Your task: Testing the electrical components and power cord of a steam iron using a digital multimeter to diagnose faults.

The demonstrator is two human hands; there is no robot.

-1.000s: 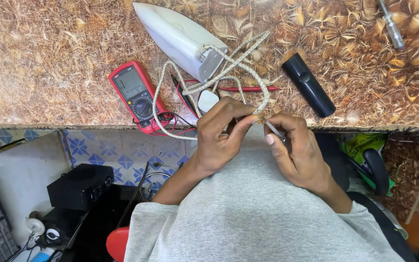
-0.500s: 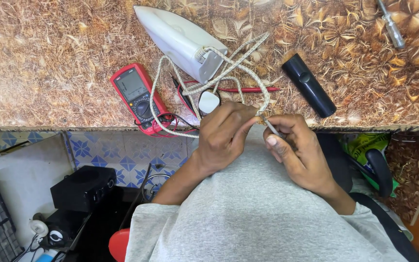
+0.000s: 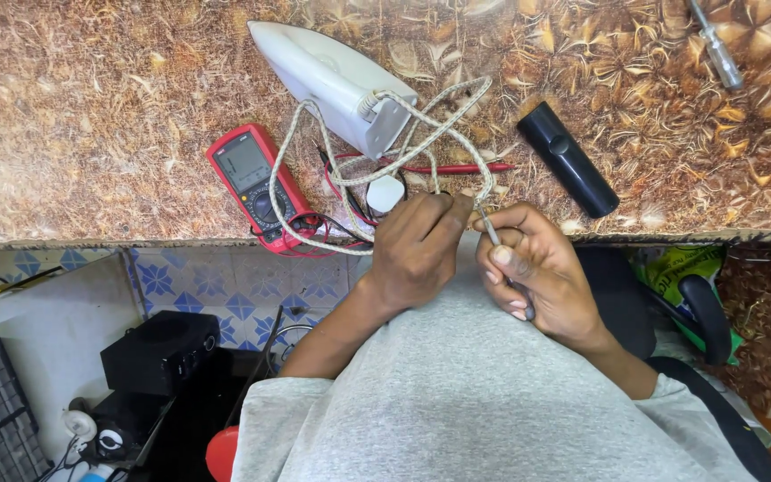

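Head view, left hand point(image 3: 417, 254) and right hand point(image 3: 537, 272) grips clamped on braided cord point(image 3: 377, 170), seemingly.

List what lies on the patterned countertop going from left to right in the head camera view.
Red multimeter → white clothes iron with its braided cord → black cylindrical handle → screwdriver at the far right. At the counter's near edge, the left hand and right hand hold the cord's end.

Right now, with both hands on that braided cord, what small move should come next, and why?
Probably steady the braided cord with the left hand and press on with the thin tool in the right hand: both already meet at the cord at the table's edge.
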